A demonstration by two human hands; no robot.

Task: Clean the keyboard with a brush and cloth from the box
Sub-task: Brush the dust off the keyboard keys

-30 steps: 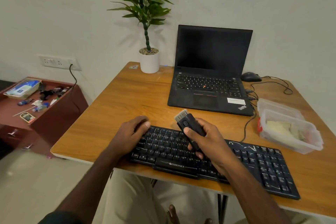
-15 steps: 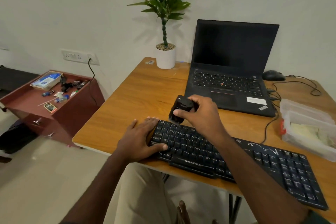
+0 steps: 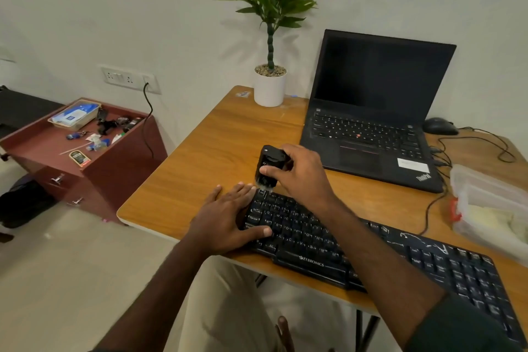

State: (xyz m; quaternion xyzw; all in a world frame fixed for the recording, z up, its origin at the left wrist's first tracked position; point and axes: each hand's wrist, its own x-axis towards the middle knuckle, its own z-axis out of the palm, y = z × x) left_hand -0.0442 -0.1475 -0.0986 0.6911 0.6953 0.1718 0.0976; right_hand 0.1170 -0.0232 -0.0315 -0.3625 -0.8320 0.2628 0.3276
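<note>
Looks like a small home office or study corner. There's a wooden desk (image 3: pixel 217 151) pushed against a plain white wall, with an open black laptop (image 3: pixel 368 111) at the far right, a wired mouse (image 3: pixel 438 126) beside it and a potted plant (image 3: pixel 270 77) at the far edge. On the left sits a low maroon cabinet (image 3: pixel 85 157) cluttered with odds and ends, under a wall socket (image 3: pixel 128 78).

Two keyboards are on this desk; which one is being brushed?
The separate black Zebronics keyboard at the desk's near edge. The right hand holds the brush bristles-down on its far-left corner while the left hand steadies it. The laptop keyboard is untouched.
</note>
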